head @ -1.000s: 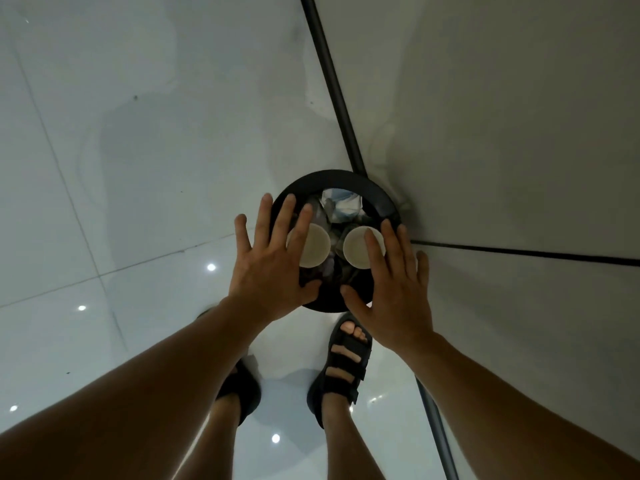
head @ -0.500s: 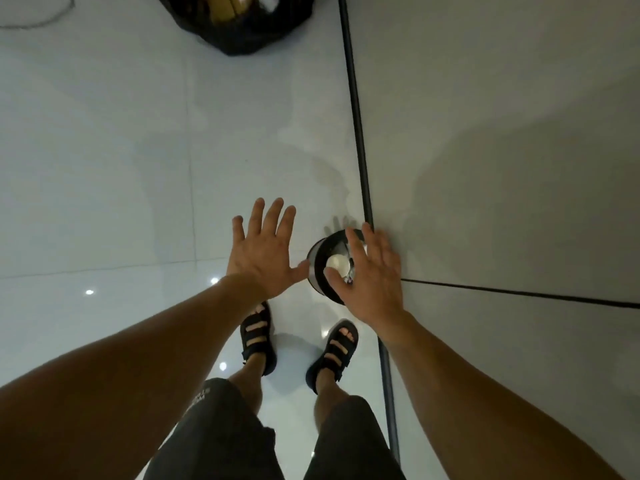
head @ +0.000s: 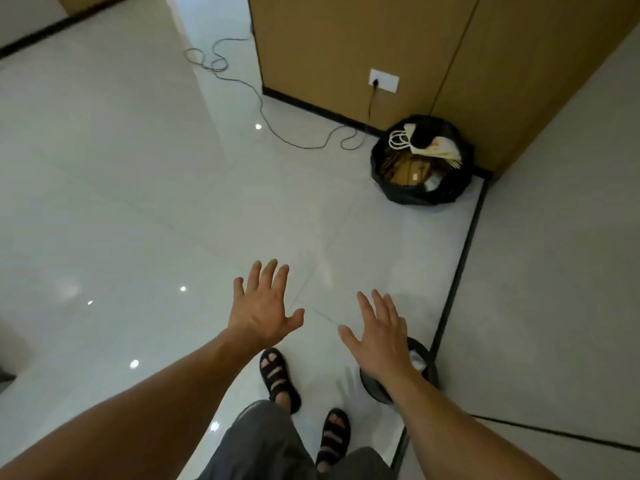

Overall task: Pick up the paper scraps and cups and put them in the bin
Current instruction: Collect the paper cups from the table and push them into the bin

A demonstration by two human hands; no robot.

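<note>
Wide shot now: glossy white tiled floor [head: 138, 202] across most of the frame, tan wall panels [head: 346, 46] at upper right. A big black rubbish bag [head: 415, 199] sits at right of centre against them. The small black bin [head: 370, 384] is down at lower right, half hidden by the right forearm. Something pale [head: 416, 363] shows inside it; cup or paper, I can't tell.

Left hand [head: 265, 306] and right hand [head: 379, 336] hover mid-frame, fingers spread wide, holding nothing.

The risks, as I read it. The right arm hangs directly over that small bin, and the sandalled feet [head: 278, 375] stand just beside it, so a careless step or swing could tip it and spill the contents back out. No scraps show on the floor here, so some could be missed outside this view. A grey cable [head: 263, 112] loops across the upper floor, a snag for anyone walking that way.

Against a second ago: both hands were right over the bin mouth with two white cups at it. Now the hands are off it, the bin has dropped to the corner, and the bag, cable and panels have come into view.
</note>
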